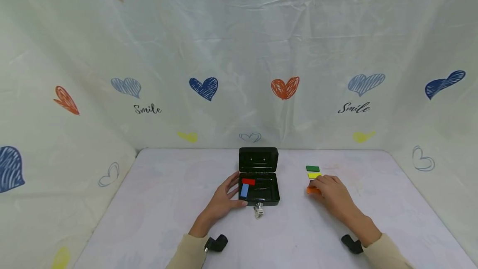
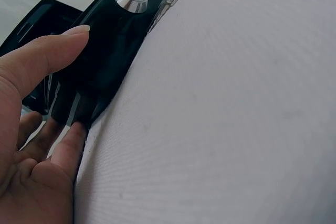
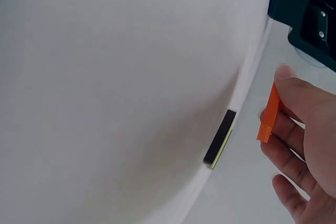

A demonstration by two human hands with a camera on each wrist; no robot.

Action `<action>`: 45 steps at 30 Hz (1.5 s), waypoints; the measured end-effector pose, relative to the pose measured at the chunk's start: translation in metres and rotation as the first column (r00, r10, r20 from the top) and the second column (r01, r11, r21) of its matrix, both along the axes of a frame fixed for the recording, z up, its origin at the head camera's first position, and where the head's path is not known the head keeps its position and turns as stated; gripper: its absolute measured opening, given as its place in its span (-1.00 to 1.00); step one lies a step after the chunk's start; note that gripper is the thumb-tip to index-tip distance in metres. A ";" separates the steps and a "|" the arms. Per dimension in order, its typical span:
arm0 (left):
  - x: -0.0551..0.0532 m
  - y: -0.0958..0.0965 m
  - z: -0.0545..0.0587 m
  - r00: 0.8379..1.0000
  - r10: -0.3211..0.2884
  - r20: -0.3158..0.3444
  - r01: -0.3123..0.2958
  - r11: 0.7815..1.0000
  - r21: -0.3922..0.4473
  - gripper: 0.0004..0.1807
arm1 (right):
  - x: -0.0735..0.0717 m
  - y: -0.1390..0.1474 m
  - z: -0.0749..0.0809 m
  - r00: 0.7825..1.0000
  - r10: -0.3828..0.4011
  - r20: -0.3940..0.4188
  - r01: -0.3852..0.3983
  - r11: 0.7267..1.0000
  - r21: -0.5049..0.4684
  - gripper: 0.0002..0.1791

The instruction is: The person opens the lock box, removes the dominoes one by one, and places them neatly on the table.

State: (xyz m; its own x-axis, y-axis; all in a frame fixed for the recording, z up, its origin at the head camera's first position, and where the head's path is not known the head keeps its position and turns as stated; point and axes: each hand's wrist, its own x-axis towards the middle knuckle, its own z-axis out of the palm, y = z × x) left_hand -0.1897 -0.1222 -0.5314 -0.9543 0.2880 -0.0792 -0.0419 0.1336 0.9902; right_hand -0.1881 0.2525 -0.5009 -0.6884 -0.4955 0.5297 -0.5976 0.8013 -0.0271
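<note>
Pale table [image 1: 149, 202], faint blotches; white sheeting [image 1: 239, 57] behind and at both sides, printed with hearts and "Smile". Black box [image 1: 267, 195] mid-table, lid raised at back, lock facing the person. Left hand [image 1: 219, 202] grips its near-left corner, thumb on front. Right hand [image 1: 332, 196] pinches orange block [image 1: 313, 190], right of box; long axis roughly left–right, crosswise to the person.

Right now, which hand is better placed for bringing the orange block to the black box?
Probably the right hand: it pinches the orange block, while the left hand touches the black box and holds no block.
</note>
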 end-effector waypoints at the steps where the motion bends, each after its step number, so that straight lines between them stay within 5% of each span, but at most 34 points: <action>1: 0.000 0.000 0.000 1.000 -0.001 -0.002 0.001 1.000 -0.001 0.15 | 0.000 0.003 0.000 1.000 -0.004 0.006 0.004 1.000 0.000 -0.57; 27: 0.001 0.000 0.000 1.000 0.009 -0.004 -0.009 1.000 0.004 0.14 | -0.008 0.022 0.001 0.979 -0.063 0.193 0.044 0.994 0.104 -0.75; 45: 0.001 0.000 0.000 1.000 0.003 -0.007 -0.003 1.000 0.014 0.14 | -0.014 0.020 -0.001 0.980 -0.044 0.194 0.024 0.994 0.106 -0.77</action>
